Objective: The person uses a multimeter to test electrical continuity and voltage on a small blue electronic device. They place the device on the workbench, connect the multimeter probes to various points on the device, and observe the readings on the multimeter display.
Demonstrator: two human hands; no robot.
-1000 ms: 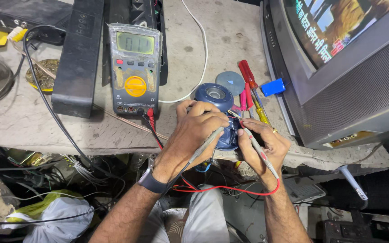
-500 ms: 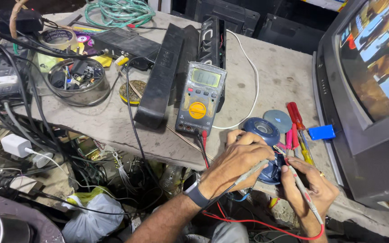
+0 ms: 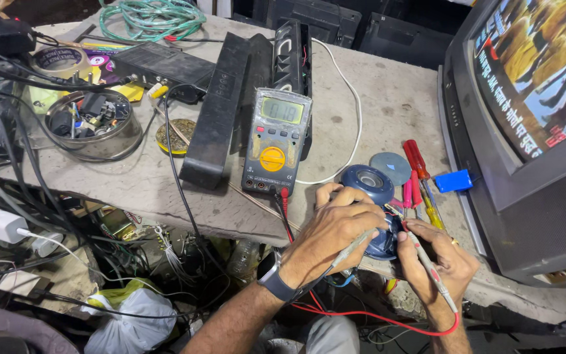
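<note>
In the head view, we see both hands at the near edge of a grey workbench (image 3: pixel 388 98), working on a small blue speaker (image 3: pixel 369 187) that sits at this edge, just in front of the multimeter (image 3: pixel 275 144).

Our left hand (image 3: pixel 335 229) lies over the near side of the speaker. The fingers (image 3: pixel 355 204) are curled and closed around the speaker body, and at the same time they pinch a black test probe (image 3: pixel 352 246) whose tip points toward the right side of the speaker. A dark watch (image 3: pixel 275 285) is on this wrist.

Our right hand (image 3: pixel 443 262) is just beside the speaker, on its right. The fingers (image 3: pixel 427 229) are closed in a pen-like grip on a red test probe (image 3: pixel 427 262), and the tip of it meets the side of the speaker, near the tip of the black one. We cannot tell the exact contact point, because the fingers cover it. A red lead (image 3: pixel 375 318) goes from this probe in a loop under both wrists and up to the sockets of the multimeter.

The multimeter is grey with a yellow dial, and its display is lit. To the right of the speaker lie red screwdrivers (image 3: pixel 417 170), a grey disc (image 3: pixel 390 167) and a small blue block (image 3: pixel 453 181). A television (image 3: pixel 532 151) stands at the right, with its screen on. At the left stands a metal bowl (image 3: pixel 93 128) with small parts.
</note>
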